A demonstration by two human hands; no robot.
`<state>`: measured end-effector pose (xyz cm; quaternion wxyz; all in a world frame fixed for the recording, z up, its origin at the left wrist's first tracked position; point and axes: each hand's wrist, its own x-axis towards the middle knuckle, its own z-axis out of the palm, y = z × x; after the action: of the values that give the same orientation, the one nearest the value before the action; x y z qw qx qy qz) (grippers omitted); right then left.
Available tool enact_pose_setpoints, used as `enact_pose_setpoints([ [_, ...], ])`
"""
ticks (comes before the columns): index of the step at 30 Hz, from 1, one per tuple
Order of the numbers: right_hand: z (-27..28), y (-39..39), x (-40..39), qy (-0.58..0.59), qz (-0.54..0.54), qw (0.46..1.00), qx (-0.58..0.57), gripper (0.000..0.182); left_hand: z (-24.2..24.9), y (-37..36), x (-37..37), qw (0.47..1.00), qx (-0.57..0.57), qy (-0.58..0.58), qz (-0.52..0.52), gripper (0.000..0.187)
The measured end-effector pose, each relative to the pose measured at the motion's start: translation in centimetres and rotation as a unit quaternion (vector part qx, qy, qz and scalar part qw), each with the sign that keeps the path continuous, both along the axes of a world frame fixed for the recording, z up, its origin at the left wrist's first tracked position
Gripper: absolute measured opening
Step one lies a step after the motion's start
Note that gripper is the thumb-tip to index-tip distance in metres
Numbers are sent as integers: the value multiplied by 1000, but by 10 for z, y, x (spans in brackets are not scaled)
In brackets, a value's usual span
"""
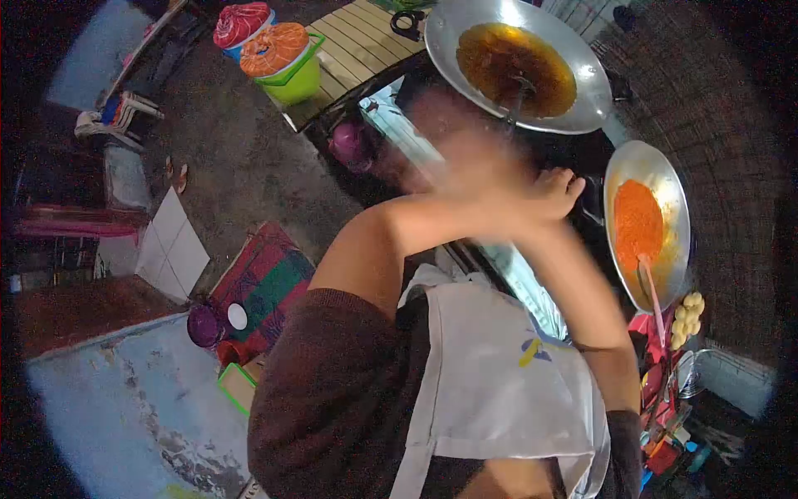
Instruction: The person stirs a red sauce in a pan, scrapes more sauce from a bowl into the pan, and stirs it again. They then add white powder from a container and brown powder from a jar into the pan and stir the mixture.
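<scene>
My forearms cross in front of the stove. My left hand (pixel 559 193) reaches to the right between the two woks, its fingers curled; whether it holds anything is hidden. Smeared by motion, my right hand (pixel 465 137) is up-left of the crossing, near the large wok's lower left side, and its fingers cannot be made out. The large metal wok (pixel 436 41) contains dark amber oil (pixel 532 62), with a dark utensil (pixel 519 91) dipping into it. At the right, a smaller wok (pixel 677 179) holds orange-red paste (pixel 638 220) and a pink-handled spatula (pixel 652 291).
A lime-green bucket (pixel 295 83) with an orange cover stands on a slatted table (pixel 362 37). A purple round object (pixel 351 145) is left of the stove. Pale round items (pixel 687 320) lie below the small wok. A patterned mat (pixel 266 287) is at left.
</scene>
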<state>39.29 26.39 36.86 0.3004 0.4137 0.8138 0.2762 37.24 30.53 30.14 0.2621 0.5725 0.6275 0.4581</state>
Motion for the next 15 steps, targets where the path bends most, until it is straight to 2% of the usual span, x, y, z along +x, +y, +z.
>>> enact_pose_setpoints([
  [1,29,-38,-47,63,144,921,-357,46,5,-1,3,999,-27,-20,41,34],
  [2,58,-60,-83,114,268,695,-657,50,-14,-3,9,985,116,-35,126,32],
  [3,57,-48,-74,277,282,567,-722,53,-19,-5,-3,987,33,-149,59,26],
  [4,56,-38,-77,340,279,568,-696,62,-24,-2,-11,986,77,-91,113,23],
  [5,71,-31,-68,416,249,506,-714,83,-31,-15,-1,979,103,-48,168,21],
  [6,69,-28,-77,488,24,272,-829,97,-14,-26,-28,991,107,-42,74,20],
  [7,79,-29,-76,491,-50,201,-846,98,-11,-29,-38,992,101,-36,68,20],
  [9,70,-33,-75,464,-153,44,-871,98,7,-44,-48,987,104,82,94,20],
  [10,68,-36,-76,464,-150,42,-872,98,8,-48,-52,984,113,96,99,20],
  [12,68,-41,-76,458,-206,-28,-864,100,2,-52,-51,981,135,99,103,21],
  [13,66,-42,-76,462,-205,-27,-863,100,-3,-54,-51,979,145,94,104,21],
  [15,62,-44,-77,471,-154,16,-868,78,-10,-56,-52,978,153,88,107,22],
])
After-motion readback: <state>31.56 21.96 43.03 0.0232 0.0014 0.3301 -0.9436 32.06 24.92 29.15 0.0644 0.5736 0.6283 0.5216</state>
